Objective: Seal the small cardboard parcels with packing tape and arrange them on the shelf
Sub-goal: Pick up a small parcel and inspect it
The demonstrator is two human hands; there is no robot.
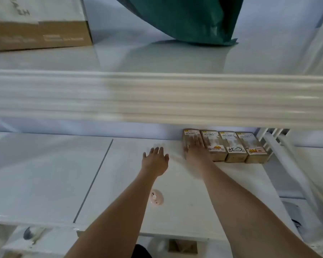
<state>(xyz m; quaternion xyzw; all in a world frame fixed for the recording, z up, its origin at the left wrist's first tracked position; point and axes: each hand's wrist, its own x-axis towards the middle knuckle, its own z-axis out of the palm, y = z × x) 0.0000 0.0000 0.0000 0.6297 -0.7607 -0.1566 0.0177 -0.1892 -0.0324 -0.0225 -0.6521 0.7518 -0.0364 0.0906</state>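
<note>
Now: four parcels in a row on the shelf

Four small cardboard parcels stand side by side at the far right of the white shelf (175,211). The right hand (194,146) lies flat, fingers straight, on the leftmost parcel (189,135). The left hand (155,159) hovers just beside, fingers spread wide, holding nothing.

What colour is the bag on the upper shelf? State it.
Dark green bag, seen in the head view, resting on the white upper shelf.
</note>
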